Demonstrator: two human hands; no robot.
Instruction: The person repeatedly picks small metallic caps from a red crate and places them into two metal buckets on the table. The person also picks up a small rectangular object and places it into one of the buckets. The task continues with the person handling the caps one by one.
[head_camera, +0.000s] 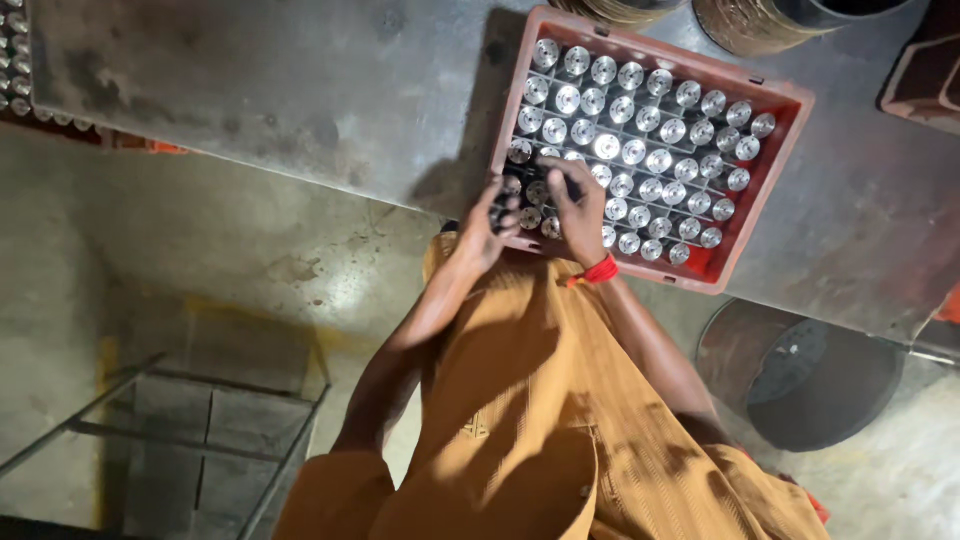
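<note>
A red plastic tray (770, 100) sits on a grey metal table (280, 90), filled with rows of several shiny round metal parts (640, 130) in a grid. Both my hands are at the tray's near left corner. My left hand (488, 228) is curled around a small dark metal part just at the tray's edge. My right hand (578, 210), with a red thread on its wrist, reaches over the rim and pinches a part among the nearest rows. My fingers hide the parts under them. Orange clothing fills the lower view.
Another batch of shiny parts (14, 60) lies at the far left edge. Round containers (745, 25) stand beyond the tray, and a red crate (925, 70) is at the right. A dark round bin (800, 385) stands on the floor. A metal frame (200, 430) is lower left.
</note>
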